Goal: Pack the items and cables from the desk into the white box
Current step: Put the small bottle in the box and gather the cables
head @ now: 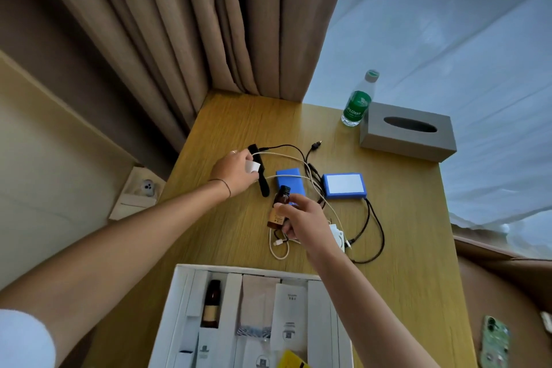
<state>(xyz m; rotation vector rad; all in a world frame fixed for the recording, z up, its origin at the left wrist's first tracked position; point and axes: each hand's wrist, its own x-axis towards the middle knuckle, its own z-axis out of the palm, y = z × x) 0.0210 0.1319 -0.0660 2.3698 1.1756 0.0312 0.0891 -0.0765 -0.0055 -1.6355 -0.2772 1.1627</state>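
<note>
The outstretched left hand (236, 172) pinches what looks like a white charger plug (251, 166). The right hand (304, 218), wrist raised, grips a small amber bottle (279, 212) above the desk (403, 218).

Soft daylight from sheer curtain (448, 39) beyond right hand (301, 218); dim, bluish cast, wide-angle bending at edges, slight blur w/ faint shadows

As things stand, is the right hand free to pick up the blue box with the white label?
Probably not yet: the right hand already grips the brown bottle, though the blue box lies uncovered just beyond it.
</note>
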